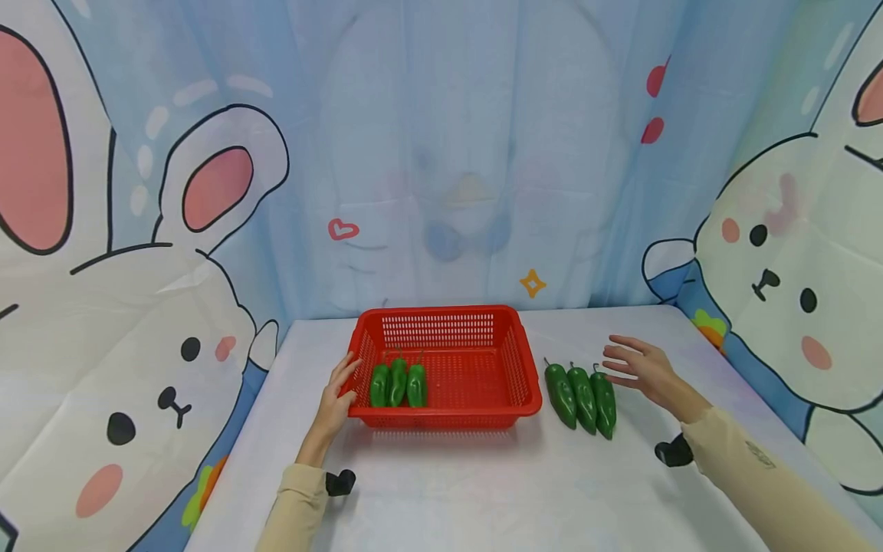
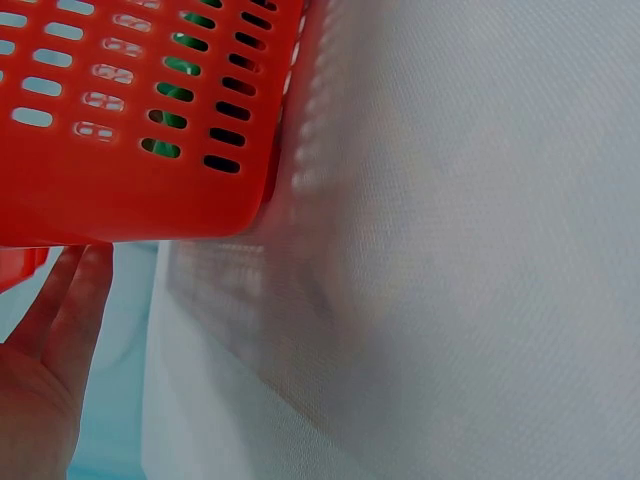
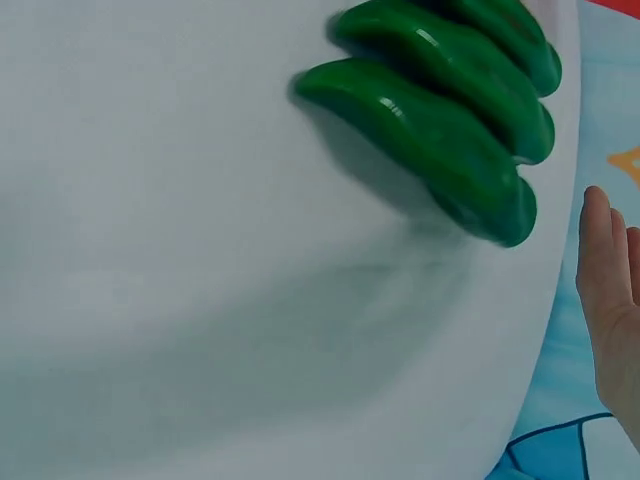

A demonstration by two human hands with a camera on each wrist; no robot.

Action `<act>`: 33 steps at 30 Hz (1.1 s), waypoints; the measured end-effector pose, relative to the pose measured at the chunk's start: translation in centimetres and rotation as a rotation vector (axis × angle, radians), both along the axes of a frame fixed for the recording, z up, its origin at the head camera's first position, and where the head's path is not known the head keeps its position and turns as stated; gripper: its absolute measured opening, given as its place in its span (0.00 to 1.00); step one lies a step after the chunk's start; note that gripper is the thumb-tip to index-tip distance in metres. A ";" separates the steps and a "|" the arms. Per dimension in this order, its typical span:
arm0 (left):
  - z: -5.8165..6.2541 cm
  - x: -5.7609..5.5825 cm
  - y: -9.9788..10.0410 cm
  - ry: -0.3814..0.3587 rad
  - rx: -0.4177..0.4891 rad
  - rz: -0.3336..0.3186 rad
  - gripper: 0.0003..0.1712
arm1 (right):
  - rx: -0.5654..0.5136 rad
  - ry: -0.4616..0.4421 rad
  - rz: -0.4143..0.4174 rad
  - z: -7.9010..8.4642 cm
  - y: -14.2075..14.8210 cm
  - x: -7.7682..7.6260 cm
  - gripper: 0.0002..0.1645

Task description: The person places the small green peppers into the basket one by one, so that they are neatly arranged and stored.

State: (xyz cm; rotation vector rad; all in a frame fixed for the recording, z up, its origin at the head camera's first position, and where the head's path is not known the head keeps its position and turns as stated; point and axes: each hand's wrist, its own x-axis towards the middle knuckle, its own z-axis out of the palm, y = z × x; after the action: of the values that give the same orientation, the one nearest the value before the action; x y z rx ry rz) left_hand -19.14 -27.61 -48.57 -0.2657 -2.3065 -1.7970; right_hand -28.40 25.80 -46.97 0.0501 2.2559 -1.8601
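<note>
My left hand [image 1: 334, 402], fingers extended, touches the red basket [image 1: 465, 376]; to its right, my straight-fingered right hand [image 1: 647, 371] hovers beside green peppers [image 1: 583, 400].

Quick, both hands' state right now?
Left hand: open, touching the red perforated plastic basket at its rim.
Right hand: open, holding nothing, near three elongated, glossy green peppers.
</note>
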 end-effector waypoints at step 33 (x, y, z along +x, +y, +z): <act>0.0 0.0 -0.1 -0.021 0.007 -0.003 0.36 | 0.100 -0.086 -0.097 -5.4 1.9 0.8 0.44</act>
State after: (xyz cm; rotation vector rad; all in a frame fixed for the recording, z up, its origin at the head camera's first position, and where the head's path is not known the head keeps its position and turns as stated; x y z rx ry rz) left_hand -19.16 -27.67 -48.54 -0.2506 -2.3148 -1.8184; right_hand -27.65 27.75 -52.33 0.2543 2.3239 -1.7529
